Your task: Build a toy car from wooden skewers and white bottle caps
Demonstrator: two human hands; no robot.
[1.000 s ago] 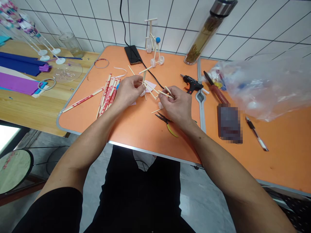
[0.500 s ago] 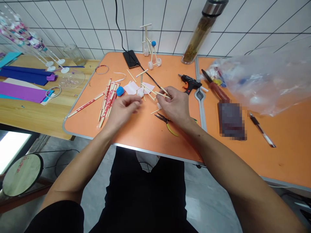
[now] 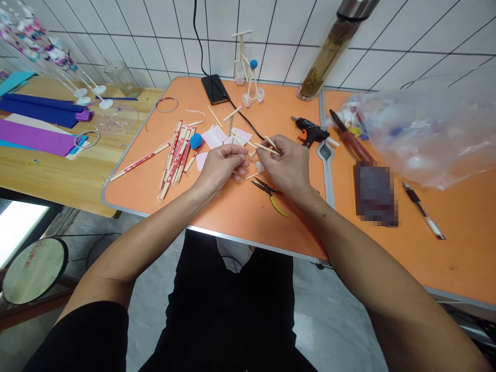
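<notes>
My right hand (image 3: 289,161) is closed on a small frame of wooden sticks (image 3: 246,140), whose thin pieces stick out to the left of its fingers. My left hand (image 3: 223,166) is close beside the frame, thumb and fingers curled together; whatever lies between them is hidden. A small whitish piece (image 3: 259,166) shows by the right fingers. Below the hands lie pliers (image 3: 267,191) with yellow handles. Left of my left hand are a blue ball (image 3: 196,140) and several chopsticks in red-printed wrappers (image 3: 178,157). Pale pink paper (image 3: 214,136) lies behind the hands.
A stick model with wheels (image 3: 250,82) stands near the tiled wall, beside a phone (image 3: 215,89) with a black cable. To the right are a glue gun (image 3: 310,132), a tall bottle (image 3: 323,62), a knife (image 3: 351,137), a pen (image 3: 422,209) and a plastic bag (image 3: 422,134).
My left hand has moved right, closer to the stick frame and my right hand. The right hand keeps its hold. The whole view has shifted slightly.
</notes>
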